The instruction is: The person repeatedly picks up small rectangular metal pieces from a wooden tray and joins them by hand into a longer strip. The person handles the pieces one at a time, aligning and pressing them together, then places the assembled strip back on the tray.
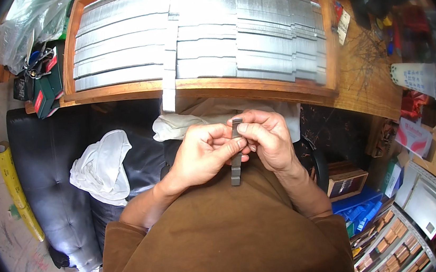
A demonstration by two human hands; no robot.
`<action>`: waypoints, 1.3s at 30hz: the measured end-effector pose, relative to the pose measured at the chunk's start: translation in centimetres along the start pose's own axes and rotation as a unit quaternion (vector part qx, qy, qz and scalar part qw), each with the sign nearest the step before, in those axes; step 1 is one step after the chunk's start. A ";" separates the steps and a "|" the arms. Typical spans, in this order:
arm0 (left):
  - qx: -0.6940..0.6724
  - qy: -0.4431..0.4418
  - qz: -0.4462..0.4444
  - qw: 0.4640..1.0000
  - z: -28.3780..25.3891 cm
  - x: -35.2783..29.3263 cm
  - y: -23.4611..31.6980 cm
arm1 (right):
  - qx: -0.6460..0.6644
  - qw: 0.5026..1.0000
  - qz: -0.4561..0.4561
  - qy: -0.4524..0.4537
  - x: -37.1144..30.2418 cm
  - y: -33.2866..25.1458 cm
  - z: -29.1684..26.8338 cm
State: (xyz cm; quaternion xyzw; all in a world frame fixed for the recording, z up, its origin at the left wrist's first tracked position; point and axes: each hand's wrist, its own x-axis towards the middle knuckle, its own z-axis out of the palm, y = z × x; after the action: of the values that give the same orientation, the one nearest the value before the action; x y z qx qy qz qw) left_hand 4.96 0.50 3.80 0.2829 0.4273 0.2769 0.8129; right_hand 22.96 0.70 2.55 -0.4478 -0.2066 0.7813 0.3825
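In front of my chest, both hands hold a narrow dark grey strip (pixel 236 172) that looks made of several short stepped pieces. My left hand (pixel 203 152) is closed, its thumb pressed against the strip's left side. My right hand (pixel 270 140) pinches the strip's upper end between thumb and fingers. The strip's lower end hangs free over my brown shirt, and fingers cover part of its middle. Just beyond my hands stands a wooden tray (pixel 207 86) filled with rows of silvery metal strips. One longer pale bar (pixel 169 90) lies across them and juts over the near edge.
A black padded seat (pixel 46 170) with a white cloth (pixel 105 169) is at left. A yellow roll (pixel 16 189) lies beside it. On the wooden table (pixel 367 88) at right stands a plastic cup (pixel 415 77). Lower right, a rack (pixel 399 244) holds small wooden blocks.
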 end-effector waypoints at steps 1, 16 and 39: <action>0.012 -0.002 0.025 1.000 0.1 0.0 -0.1 | -0.001 1.000 -0.008 0.007 0.1 0.1 0.1; 0.043 0.011 0.086 0.995 0.9 0.5 -1.6 | 0.023 0.997 -0.044 0.054 0.7 1.7 0.0; 0.057 0.007 -0.030 0.998 -0.3 0.6 -0.5 | 0.039 0.999 0.020 -0.011 0.9 1.4 -1.4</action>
State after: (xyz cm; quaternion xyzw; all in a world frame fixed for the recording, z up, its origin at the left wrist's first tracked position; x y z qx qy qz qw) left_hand 5.14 0.69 3.01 0.3140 0.4559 0.2298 0.8005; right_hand 23.32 0.53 0.38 -0.4276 -0.1715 0.8012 0.3818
